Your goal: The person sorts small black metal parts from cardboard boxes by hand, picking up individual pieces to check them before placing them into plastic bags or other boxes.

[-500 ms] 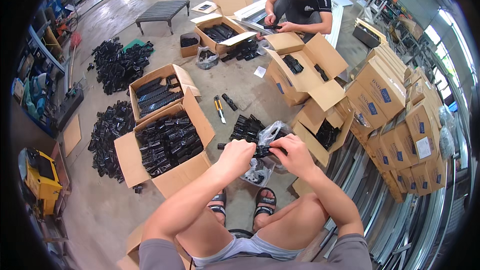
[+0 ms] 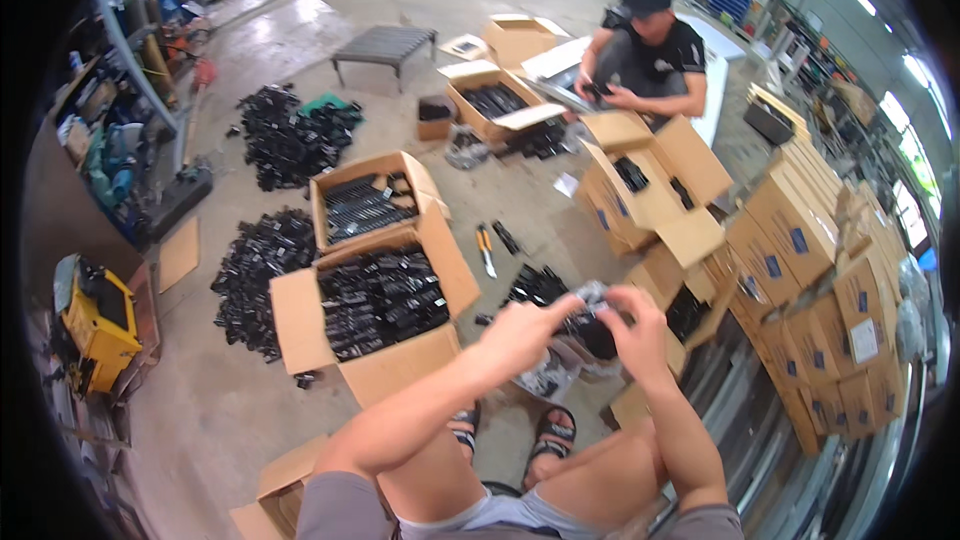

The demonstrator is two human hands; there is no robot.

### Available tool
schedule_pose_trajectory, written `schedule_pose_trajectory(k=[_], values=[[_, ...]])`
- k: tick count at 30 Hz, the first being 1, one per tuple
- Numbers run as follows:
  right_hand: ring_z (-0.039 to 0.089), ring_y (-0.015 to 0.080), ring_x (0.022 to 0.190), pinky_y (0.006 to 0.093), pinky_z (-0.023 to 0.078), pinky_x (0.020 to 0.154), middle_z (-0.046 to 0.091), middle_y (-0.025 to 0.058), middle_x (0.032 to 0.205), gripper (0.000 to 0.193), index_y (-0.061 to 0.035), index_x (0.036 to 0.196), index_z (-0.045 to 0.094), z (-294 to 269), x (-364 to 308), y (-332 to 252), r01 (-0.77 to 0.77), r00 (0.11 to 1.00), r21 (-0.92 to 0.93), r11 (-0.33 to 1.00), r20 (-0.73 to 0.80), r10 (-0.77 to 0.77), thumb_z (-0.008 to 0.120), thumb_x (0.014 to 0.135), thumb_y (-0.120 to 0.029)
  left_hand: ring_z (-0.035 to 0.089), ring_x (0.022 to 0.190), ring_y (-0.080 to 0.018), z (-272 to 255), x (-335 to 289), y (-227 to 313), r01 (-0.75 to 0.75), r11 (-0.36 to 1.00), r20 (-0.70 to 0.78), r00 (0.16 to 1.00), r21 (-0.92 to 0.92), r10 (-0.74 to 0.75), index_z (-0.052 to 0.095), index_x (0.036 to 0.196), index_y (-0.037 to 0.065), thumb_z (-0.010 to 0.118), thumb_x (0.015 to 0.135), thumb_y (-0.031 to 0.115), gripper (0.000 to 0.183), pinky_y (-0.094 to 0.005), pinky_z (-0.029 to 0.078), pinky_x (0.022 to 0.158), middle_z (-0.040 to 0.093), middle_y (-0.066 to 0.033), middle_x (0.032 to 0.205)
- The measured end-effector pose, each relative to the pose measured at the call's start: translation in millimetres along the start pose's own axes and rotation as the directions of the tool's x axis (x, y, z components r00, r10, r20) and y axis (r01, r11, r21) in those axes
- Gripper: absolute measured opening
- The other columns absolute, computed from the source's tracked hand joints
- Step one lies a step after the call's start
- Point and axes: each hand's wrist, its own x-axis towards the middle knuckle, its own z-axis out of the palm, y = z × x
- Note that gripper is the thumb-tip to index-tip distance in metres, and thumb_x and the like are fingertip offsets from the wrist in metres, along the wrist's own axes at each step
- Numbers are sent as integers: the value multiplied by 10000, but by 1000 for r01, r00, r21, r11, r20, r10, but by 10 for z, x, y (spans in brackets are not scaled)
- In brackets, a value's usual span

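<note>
Past the right edge of the open carton (image 2: 302, 332), the left hand (image 2: 526, 332) curled around a small blurred piece (image 2: 592, 293) that the right hand (image 2: 638, 328) pinched, seemingly in mid-handling, its next move calling for a steady hold.

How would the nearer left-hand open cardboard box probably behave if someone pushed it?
The box would probably feel heavy and resist sliding, since black parts fill much of it. It seems unlikely to tip, given its broad opening and seat on the floor. The thin, outspread flaps might bend first.
</note>
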Motion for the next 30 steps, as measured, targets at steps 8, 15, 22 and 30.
schedule_pose_trajectory(k=[8,15,22,30], values=[[645,140,981,302,565,835,663,82,1099,329,18,1254,567,-43,-14,208,-484,868,700,524,312,386,615,1002,-189,724,931,-311,-313,-33,250,166,919,89,986,-358,-143,501,1397,236,746,789,21,690,-384,531,820,741,-177,981],[680,148,884,305,576,818,693,94,1056,353,8,1271,573,-25,-18,61,-416,903,713,565,248,351,663,967,-147,629,864,-80,-337,-32,301,270,829,184,961,-489,-204,468,1426,191,726,827,-26,687,-289,499,769,752,-93,960],[683,152,894,299,580,808,692,104,1068,357,21,1264,575,-27,-30,54,-426,888,756,497,245,389,675,956,-130,607,875,-64,-262,-26,277,224,800,161,974,-556,-161,460,1428,168,740,831,-17,685,-272,494,743,747,-74,989],[679,149,921,290,574,821,684,94,1086,383,32,1276,576,-31,-43,110,-440,888,763,473,292,355,687,948,-131,606,965,-76,-263,-18,269,280,747,231,958,-603,-173,471,1427,155,715,838,-64,675,-278,494,835,726,-85,1089]])
